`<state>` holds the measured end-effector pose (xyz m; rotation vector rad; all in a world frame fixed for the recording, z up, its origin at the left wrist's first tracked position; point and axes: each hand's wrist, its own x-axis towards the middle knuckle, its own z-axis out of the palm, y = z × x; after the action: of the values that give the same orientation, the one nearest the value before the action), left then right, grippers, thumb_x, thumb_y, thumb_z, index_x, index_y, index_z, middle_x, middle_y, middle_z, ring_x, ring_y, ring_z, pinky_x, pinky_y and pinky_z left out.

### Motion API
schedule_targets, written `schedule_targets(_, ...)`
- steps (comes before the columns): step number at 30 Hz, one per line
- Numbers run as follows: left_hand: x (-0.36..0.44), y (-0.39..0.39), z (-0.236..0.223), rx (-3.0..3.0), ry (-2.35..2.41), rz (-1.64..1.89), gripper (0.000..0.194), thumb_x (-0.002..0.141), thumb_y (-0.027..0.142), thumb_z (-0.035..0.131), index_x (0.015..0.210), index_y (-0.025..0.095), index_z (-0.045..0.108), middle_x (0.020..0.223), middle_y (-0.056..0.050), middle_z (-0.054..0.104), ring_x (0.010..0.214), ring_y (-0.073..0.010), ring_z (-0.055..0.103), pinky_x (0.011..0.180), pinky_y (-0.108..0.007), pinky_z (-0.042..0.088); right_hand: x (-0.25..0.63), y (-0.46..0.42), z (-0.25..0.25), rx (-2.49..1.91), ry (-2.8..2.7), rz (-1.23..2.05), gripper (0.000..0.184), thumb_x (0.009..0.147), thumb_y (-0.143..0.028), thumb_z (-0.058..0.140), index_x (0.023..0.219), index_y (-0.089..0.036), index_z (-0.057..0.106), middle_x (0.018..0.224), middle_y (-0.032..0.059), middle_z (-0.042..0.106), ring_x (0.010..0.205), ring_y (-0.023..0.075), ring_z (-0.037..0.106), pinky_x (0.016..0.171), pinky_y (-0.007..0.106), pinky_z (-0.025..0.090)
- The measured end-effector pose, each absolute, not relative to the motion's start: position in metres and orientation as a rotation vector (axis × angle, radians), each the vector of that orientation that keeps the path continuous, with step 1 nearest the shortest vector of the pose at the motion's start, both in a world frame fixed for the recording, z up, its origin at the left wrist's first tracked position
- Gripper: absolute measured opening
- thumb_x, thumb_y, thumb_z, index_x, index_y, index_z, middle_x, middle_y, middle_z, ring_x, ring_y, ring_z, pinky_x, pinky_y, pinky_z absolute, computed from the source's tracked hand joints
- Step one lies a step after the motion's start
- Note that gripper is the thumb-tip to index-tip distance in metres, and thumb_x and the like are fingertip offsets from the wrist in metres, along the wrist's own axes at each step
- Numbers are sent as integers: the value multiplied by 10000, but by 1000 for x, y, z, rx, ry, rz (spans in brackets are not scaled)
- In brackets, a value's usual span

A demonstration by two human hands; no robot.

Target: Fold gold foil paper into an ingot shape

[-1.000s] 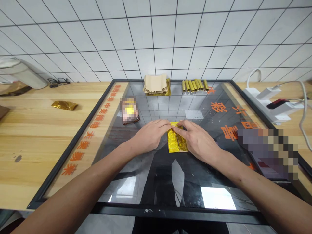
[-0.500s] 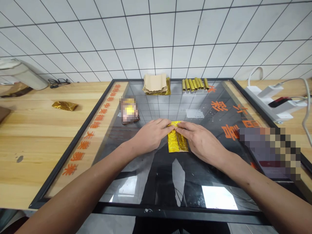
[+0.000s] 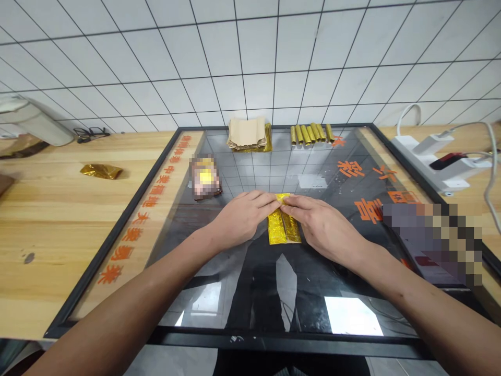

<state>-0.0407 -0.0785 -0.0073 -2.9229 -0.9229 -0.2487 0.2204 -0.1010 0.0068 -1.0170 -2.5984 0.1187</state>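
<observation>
Gold foil strip [image 3: 284,228] lies flat, mid glass-topped panel [image 3: 274,337]. L hand [image 3: 245,218] & R hand [image 3: 319,224] pinch its top end betw. fingertips, fingers pressed together. Brown paper & foil stack [image 3: 248,134] at 12 o'clock, gold foil rolls [image 3: 311,133] approx. 1 o'clock.

Black-framed glass tabletop [image 3: 274,337] holds gold foil tubes [image 3: 311,133]; apparently a paper stack [image 3: 247,132].

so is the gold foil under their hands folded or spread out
Folded: the gold foil lies as a narrow strip with a lengthwise crease, its top end under the fingers of the left hand and right hand.
</observation>
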Motion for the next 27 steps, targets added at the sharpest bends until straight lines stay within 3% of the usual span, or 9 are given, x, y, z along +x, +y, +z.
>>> schedule_targets(4, -40, -79, -6, -2887, -897, -176, 523, 1063, 99, 409, 1572, 131, 527, 1534, -151, 600, 1347, -293, 568, 1079, -431, 527, 225, -98, 8, -1000, -2590, 165, 564, 934, 30, 442, 1396, -110, 733, 1422, 162, 737, 1323, 293, 703, 1164, 493, 567)
schedule_targets(8, -38, -81, -2, -2863, -900, -134, 528, 1051, 89, 420, 1564, 137, 535, 1554, -155, 586, 1333, -289, 579, 1069, -431, 529, 236, -92, 9, -1111, -2478, 255, 479, 985, -33, 451, 1275, -182, 802, 1337, 98, 783, 1213, 257, 752, 1080, 423, 614)
schedule_targets(15, -36, -83, 0, -2860, -901, -155, 524, 1037, 75, 417, 1535, 144, 562, 1599, -141, 567, 1343, -288, 575, 1067, -428, 528, 242, -87, 4, -1280, -2439, 152, 582, 1018, -52, 393, 1506, -213, 664, 1310, 129, 737, 1128, 281, 741, 954, 454, 639)
schedule_targets(20, -37, -81, -3, -2873, -894, -157, 553, 1025, 71, 428, 1558, 153, 550, 1646, -112, 546, 1360, -285, 563, 1074, -425, 521, 240, -89, 0, -1204, -2526, 67, 471, 991, -114, 514, 1400, -200, 731, 1322, 168, 684, 1093, 308, 721, 965, 512, 617)
schedule_targets(27, -36, -80, -3, -2871, -898, -154, 545, 1031, 67, 411, 1550, 149, 559, 1647, -101, 554, 1338, -281, 574, 1057, -421, 529, 242, -88, 0, -1278, -2487, 152, 505, 994, -64, 438, 1364, -232, 738, 1301, 122, 696, 1111, 269, 708, 964, 438, 592)
